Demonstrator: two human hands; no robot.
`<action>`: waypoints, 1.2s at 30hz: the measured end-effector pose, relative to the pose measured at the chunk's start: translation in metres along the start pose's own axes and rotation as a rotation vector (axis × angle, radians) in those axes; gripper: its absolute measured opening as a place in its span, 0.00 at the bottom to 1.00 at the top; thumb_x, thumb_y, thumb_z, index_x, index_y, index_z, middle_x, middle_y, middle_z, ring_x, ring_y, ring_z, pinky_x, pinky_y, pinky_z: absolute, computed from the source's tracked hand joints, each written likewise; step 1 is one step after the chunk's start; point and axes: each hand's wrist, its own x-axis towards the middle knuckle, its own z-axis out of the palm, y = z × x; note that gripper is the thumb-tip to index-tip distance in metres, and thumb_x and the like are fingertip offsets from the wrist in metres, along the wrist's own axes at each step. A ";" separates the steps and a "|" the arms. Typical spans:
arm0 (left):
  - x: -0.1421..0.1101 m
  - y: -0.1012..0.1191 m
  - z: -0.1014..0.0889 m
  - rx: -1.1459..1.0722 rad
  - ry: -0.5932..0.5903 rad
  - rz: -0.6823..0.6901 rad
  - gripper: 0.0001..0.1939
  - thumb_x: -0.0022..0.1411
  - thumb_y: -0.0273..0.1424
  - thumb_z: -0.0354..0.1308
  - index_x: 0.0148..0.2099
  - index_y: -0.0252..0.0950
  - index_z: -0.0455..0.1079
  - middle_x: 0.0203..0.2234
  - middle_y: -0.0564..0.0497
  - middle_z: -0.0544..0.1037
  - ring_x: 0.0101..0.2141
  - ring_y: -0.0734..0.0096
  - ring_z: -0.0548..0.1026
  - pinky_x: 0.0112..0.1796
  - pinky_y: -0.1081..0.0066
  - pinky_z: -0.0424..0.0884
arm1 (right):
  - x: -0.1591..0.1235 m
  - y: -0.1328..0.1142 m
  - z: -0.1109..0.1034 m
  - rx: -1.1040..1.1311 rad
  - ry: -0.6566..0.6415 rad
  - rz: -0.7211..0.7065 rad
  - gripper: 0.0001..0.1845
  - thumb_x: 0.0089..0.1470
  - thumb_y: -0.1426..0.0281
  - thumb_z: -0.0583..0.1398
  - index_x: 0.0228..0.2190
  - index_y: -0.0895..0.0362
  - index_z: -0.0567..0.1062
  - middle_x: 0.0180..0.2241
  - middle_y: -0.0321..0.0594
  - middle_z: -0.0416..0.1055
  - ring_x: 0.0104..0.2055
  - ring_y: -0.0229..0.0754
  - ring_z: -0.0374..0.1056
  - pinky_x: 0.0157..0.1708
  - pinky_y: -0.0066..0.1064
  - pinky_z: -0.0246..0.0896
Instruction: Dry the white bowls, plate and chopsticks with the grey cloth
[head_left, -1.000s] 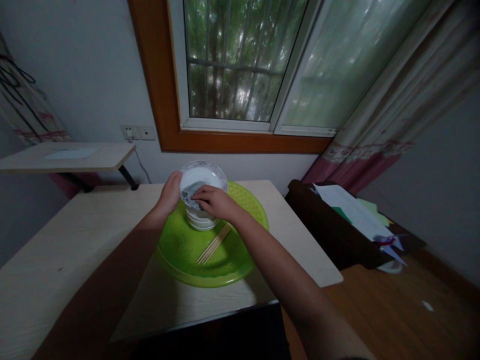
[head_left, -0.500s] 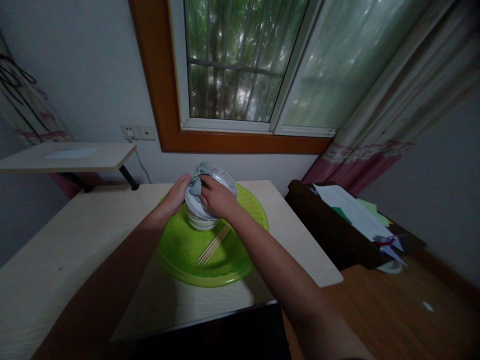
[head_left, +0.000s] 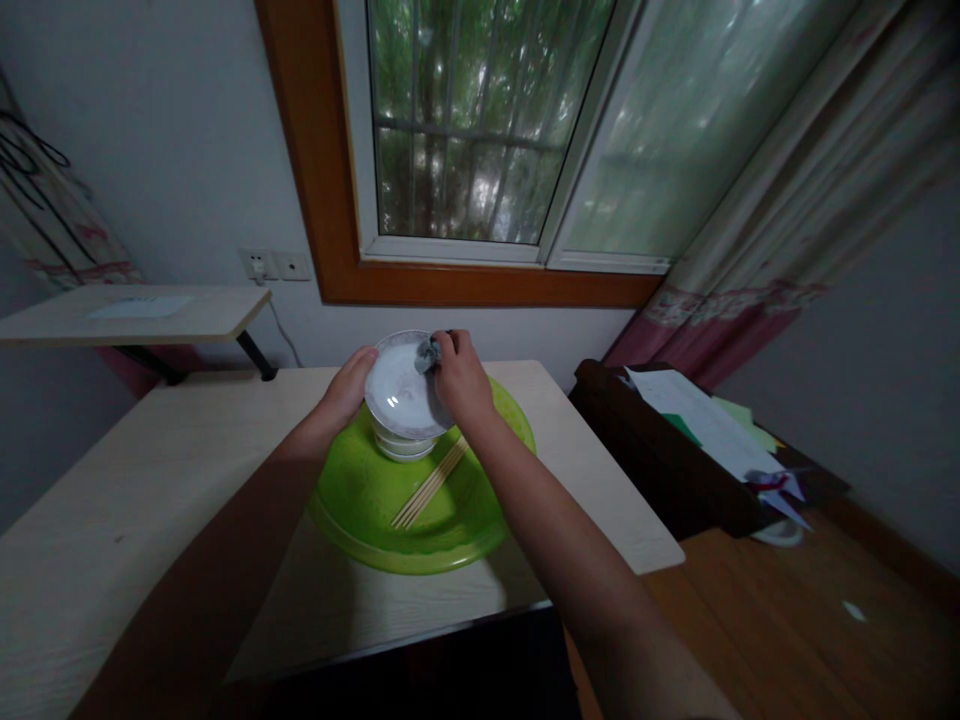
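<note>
My left hand (head_left: 349,388) grips the left rim of a white plate (head_left: 401,388) with a patterned edge, tilted toward me. A bunched grey cloth (head_left: 428,354) is in my closed right hand (head_left: 463,377), pressed against the plate's upper right part. Directly below the plate, stacked white bowls (head_left: 405,448) stand in a green plastic basin (head_left: 360,510); the plate hides their tops. Several wooden chopsticks (head_left: 429,485) lie side by side in the basin, to the right of the bowls.
The basin rests on a pale wooden table (head_left: 600,480). A raised shelf (head_left: 135,310) with a paper on it stands at the left rear. Beyond the table's right edge is a dark brown piece of furniture (head_left: 645,460) with papers (head_left: 712,430) on top. A window is ahead.
My right hand has moved the cloth from the plate's upper left across to its upper right. More of the plate's face shows now. My left hand stays at the left rim.
</note>
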 end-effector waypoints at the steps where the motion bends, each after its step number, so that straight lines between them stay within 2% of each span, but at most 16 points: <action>1: 0.001 -0.001 -0.001 -0.002 0.013 0.002 0.20 0.63 0.48 0.56 0.42 0.36 0.73 0.38 0.48 0.79 0.40 0.63 0.75 0.46 0.65 0.72 | 0.000 0.000 0.000 -0.021 -0.015 0.001 0.23 0.62 0.78 0.50 0.57 0.56 0.68 0.55 0.51 0.66 0.53 0.48 0.65 0.51 0.36 0.64; 5: 0.002 -0.002 -0.004 0.004 0.062 0.000 0.20 0.62 0.49 0.57 0.42 0.36 0.73 0.38 0.49 0.78 0.40 0.64 0.74 0.45 0.66 0.71 | -0.001 0.002 0.000 -0.114 -0.165 0.026 0.15 0.64 0.74 0.51 0.45 0.58 0.76 0.49 0.50 0.70 0.49 0.48 0.66 0.49 0.36 0.63; 8: 0.003 -0.001 -0.007 0.035 0.113 0.004 0.21 0.62 0.49 0.56 0.42 0.35 0.73 0.38 0.49 0.78 0.40 0.64 0.73 0.45 0.66 0.70 | -0.001 0.004 0.000 -0.157 -0.244 0.006 0.14 0.63 0.73 0.53 0.41 0.59 0.78 0.46 0.50 0.73 0.46 0.48 0.68 0.46 0.35 0.64; 11: 0.005 0.000 -0.010 0.050 0.170 0.030 0.20 0.62 0.48 0.56 0.41 0.35 0.72 0.37 0.49 0.77 0.40 0.64 0.73 0.45 0.67 0.70 | -0.001 0.005 -0.001 -0.156 -0.296 -0.079 0.12 0.60 0.73 0.56 0.40 0.59 0.80 0.43 0.50 0.75 0.44 0.48 0.70 0.44 0.34 0.63; 15: 0.008 -0.002 -0.014 0.014 0.224 0.041 0.18 0.61 0.46 0.56 0.38 0.35 0.71 0.35 0.50 0.76 0.38 0.66 0.72 0.43 0.68 0.69 | -0.002 0.008 -0.001 -0.073 -0.387 -0.283 0.10 0.56 0.73 0.61 0.38 0.58 0.81 0.39 0.47 0.76 0.44 0.48 0.69 0.48 0.36 0.62; 17: 0.010 -0.004 -0.015 -0.017 0.235 0.036 0.17 0.60 0.46 0.57 0.37 0.36 0.71 0.34 0.51 0.75 0.36 0.67 0.71 0.41 0.69 0.69 | -0.003 0.010 0.000 -0.002 -0.370 -0.367 0.10 0.56 0.72 0.62 0.39 0.57 0.82 0.41 0.45 0.76 0.46 0.49 0.68 0.51 0.38 0.61; 20: 0.012 -0.006 -0.014 -0.091 0.259 0.027 0.16 0.59 0.45 0.59 0.37 0.36 0.70 0.32 0.52 0.75 0.34 0.68 0.71 0.37 0.70 0.69 | -0.005 0.012 0.002 0.113 -0.274 -0.423 0.11 0.58 0.70 0.62 0.42 0.55 0.82 0.47 0.45 0.74 0.50 0.49 0.65 0.54 0.41 0.59; 27: 0.011 -0.002 -0.012 -0.166 0.263 -0.013 0.16 0.59 0.44 0.59 0.37 0.36 0.68 0.31 0.52 0.74 0.31 0.71 0.69 0.34 0.71 0.67 | -0.007 0.007 -0.006 0.330 -0.078 -0.433 0.16 0.58 0.71 0.61 0.48 0.56 0.76 0.50 0.47 0.71 0.53 0.50 0.63 0.55 0.44 0.60; 32: 0.011 -0.002 -0.012 -0.125 0.242 0.027 0.15 0.60 0.43 0.59 0.36 0.35 0.70 0.33 0.51 0.75 0.34 0.70 0.70 0.37 0.71 0.67 | -0.008 0.002 -0.003 0.368 -0.153 -0.671 0.13 0.63 0.70 0.57 0.44 0.55 0.81 0.49 0.46 0.74 0.52 0.48 0.67 0.55 0.44 0.64; 36: 0.010 -0.004 -0.011 -0.111 0.225 0.038 0.15 0.60 0.43 0.58 0.37 0.36 0.71 0.33 0.52 0.75 0.34 0.69 0.70 0.38 0.70 0.67 | -0.010 0.002 0.005 0.262 -0.221 -0.697 0.17 0.67 0.66 0.56 0.52 0.53 0.79 0.57 0.46 0.73 0.59 0.48 0.67 0.60 0.46 0.62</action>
